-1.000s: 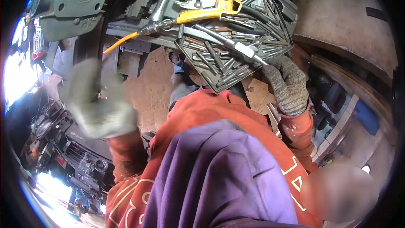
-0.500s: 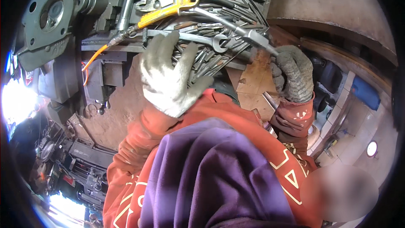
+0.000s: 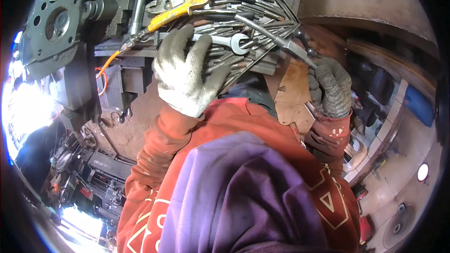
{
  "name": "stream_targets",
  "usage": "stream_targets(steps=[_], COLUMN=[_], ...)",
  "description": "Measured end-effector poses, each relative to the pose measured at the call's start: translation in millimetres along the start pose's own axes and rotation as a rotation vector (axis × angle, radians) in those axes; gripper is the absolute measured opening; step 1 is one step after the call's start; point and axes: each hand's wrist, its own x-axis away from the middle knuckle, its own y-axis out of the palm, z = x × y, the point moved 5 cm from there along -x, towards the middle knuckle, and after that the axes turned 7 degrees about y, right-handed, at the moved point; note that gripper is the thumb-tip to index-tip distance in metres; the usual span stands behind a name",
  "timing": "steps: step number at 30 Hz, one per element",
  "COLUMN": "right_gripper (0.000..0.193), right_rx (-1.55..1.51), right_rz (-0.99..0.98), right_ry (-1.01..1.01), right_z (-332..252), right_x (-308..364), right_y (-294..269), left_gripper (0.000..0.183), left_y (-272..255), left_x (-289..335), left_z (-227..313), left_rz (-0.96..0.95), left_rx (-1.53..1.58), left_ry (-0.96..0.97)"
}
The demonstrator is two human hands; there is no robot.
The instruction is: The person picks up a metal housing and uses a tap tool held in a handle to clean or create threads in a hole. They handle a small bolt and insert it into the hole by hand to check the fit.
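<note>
Wrenches and steel rods (image 3: pixel 243 37) lie heaped in a wire-sided tray (image 3: pixel 281 4) held up close in front of the person. The left hand (image 3: pixel 187 72), in a white glove, is spread flat over the pile, fingers unclenched and resting on the metal. The right hand (image 3: pixel 330 89), in a grey knitted glove, is clenched round the tray's corner handle. Such tools are likely heavy, stiff and oily, best gripped mid-shaft. A yellow-handled tool (image 3: pixel 180 7) lies on top. Beyond stand a grey machine casting (image 3: pixel 54 23), engine parts and a tiled floor (image 3: pixel 398 192).
</note>
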Motion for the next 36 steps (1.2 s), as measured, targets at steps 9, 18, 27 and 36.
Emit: stream_targets(steps=[9,18,27,36], right_gripper=[0.019,0.022,0.02,0.033], right_rx=[0.021,0.088,0.645,0.925], right_rz=[0.01,-0.056,-0.059,0.012], right_ry=[0.081,0.043,-0.296,-0.729], right_z=[-2.1,-2.8,-15.1,-27.0], right_x=[-10.7,-19.0,-25.8,-8.7], right_y=[-3.3,6.0,51.2,63.5], left_gripper=[0.045,0.027,0.028,0.029], left_y=[-7.9,-6.9,-3.8,-28.6], left_x=[10.7,24.0,17.9,23.2], left_z=[-6.5,19.1,15.9,14.0], left_rz=[0.134,-0.158,-0.136,-0.077], left_rx=[0.046,0.021,0.0,0.111], left_ry=[-0.04,-0.068,-0.02,0.027])
